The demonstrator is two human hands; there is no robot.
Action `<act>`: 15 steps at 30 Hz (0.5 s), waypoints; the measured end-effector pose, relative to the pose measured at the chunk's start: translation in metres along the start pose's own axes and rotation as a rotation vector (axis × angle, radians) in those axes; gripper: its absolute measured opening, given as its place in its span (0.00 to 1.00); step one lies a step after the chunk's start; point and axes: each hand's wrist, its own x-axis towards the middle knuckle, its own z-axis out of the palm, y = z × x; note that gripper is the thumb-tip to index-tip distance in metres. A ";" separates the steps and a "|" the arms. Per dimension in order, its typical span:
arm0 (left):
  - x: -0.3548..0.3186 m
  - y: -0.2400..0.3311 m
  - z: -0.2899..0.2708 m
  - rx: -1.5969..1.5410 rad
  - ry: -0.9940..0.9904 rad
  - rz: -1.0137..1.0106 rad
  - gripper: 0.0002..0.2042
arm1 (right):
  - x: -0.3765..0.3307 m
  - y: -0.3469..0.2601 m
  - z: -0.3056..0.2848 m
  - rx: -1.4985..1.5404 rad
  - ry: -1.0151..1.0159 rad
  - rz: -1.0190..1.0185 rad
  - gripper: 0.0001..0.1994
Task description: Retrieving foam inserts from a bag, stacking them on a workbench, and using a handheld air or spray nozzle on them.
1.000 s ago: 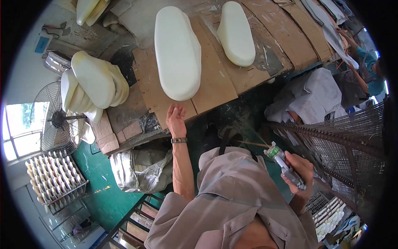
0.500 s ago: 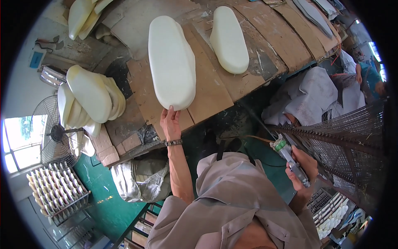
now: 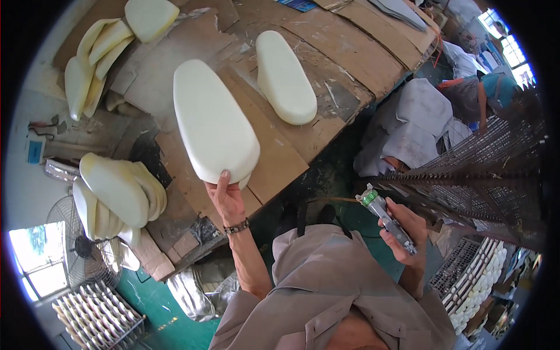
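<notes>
A long cream foam cushion is raised at its near end above the cardboard-covered table. My left hand grips that end, thumb on top and fingers underneath. To its right a second, smaller foam cushion lies on the cardboard, touched by neither hand. My right hand, held out in front of my body beyond the table edge, is closed round a silver spray gun with a green collar. Its crusted tip points up and to the left.
More foam cushions lean in a stack at the left, and others lie in a far-left pile. A standing fan and a rack of pale pieces are below. Rusty mesh and a grey-draped heap stand right, near another person.
My left hand has gone from touching the cushion's near end to gripping it, thumb now on top, and the cushion is tilted up. The spray gun has shifted slightly left. My view has turned.
</notes>
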 end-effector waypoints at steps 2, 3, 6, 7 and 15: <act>0.012 -0.018 0.015 -0.048 -0.053 -0.049 0.32 | -0.005 0.002 0.001 -0.007 0.026 0.024 0.27; 0.019 -0.030 0.022 -0.092 -0.093 -0.090 0.33 | -0.007 0.002 0.002 -0.020 0.045 0.035 0.28; 0.040 -0.088 0.062 -0.119 -0.161 -0.157 0.33 | -0.013 0.008 0.005 -0.049 0.083 0.068 0.28; 0.047 -0.109 0.076 -0.144 -0.189 -0.192 0.32 | -0.015 0.008 0.005 -0.058 0.089 0.086 0.28; 0.106 -0.257 0.063 -0.279 -0.041 -0.451 0.28 | -0.016 -0.008 0.015 -0.055 0.010 0.026 0.28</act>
